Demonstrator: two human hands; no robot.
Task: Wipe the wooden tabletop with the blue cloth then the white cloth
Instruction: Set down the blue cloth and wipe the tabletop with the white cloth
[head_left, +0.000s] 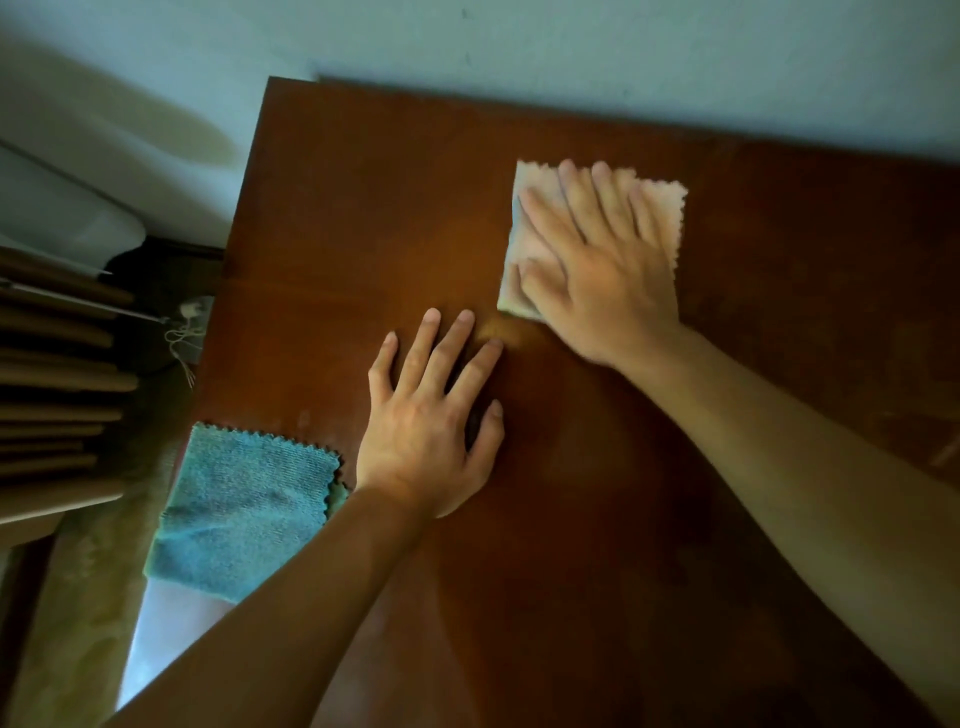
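Nearest me, her left hand (434, 431) lies flat, fingers spread, on the wooden tabletop (363, 218). Beyond it the right hand (602, 260) presses the white cloth (657, 208) with straight, spread fingers. Soft and light, it should slide best under a flat palm. Left of the resting wrist, the blue cloth (244, 509) overhangs the edge.

Left hand (431, 426): flat, palm down, fingers straight and spread, near the surface's left edge. Right hand (597, 260): flat, palm down, fingers extended, toward the far edge. Both forearms bare, reaching forward.
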